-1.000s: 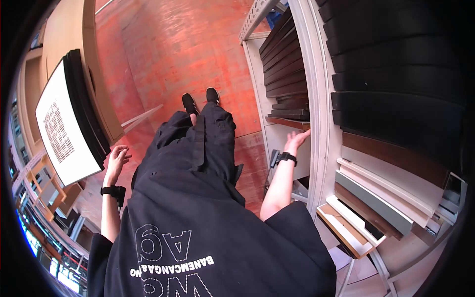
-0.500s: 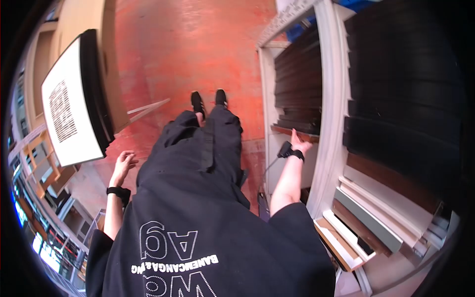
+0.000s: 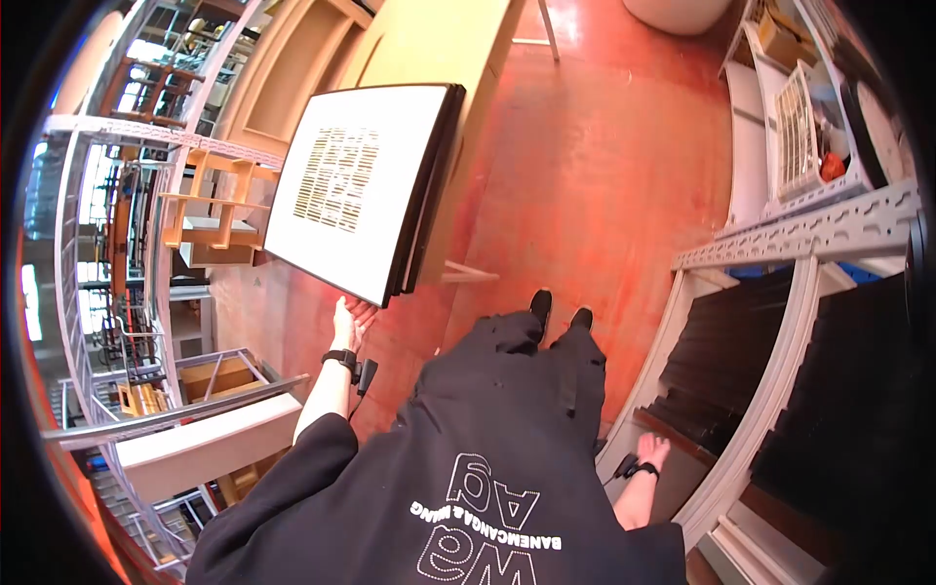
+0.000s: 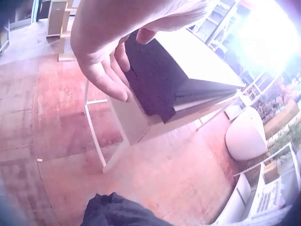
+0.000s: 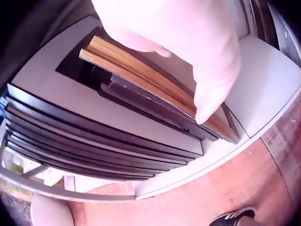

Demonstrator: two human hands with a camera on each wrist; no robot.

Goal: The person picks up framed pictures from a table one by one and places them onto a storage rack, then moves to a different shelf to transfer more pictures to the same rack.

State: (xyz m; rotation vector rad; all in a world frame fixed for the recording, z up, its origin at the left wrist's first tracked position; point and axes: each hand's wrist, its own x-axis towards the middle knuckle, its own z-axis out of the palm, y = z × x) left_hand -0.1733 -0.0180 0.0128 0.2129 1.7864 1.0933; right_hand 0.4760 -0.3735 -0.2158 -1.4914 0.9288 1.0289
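Observation:
In the head view, a white framed panel with a patterned block (image 3: 336,180) tops a stack of dark-edged frames on a wooden table. My left hand (image 3: 353,324) is at the stack's near corner. The left wrist view has the fingers (image 4: 110,80) extended along the stack's dark end (image 4: 155,75), thumb above its edge; contact is unclear. My right hand (image 3: 653,450) is at the rack, low on the right. Seen from the right wrist, it hangs over a gold-brown frame (image 5: 141,70), one fingertip against its side and the other fingers partly hidden.
Dark frames (image 3: 726,331) stand in the white metal rack (image 3: 799,322) on the right. The wooden table (image 3: 429,44) extends away from me. Left are metal shelving (image 3: 73,292) and a long white box (image 3: 210,448). Reddish floor (image 3: 585,175) lies between table and rack.
The head view has swung left. My left hand has come up to the stack's near corner from beside it. My right hand remains by the brown frame at the rack.

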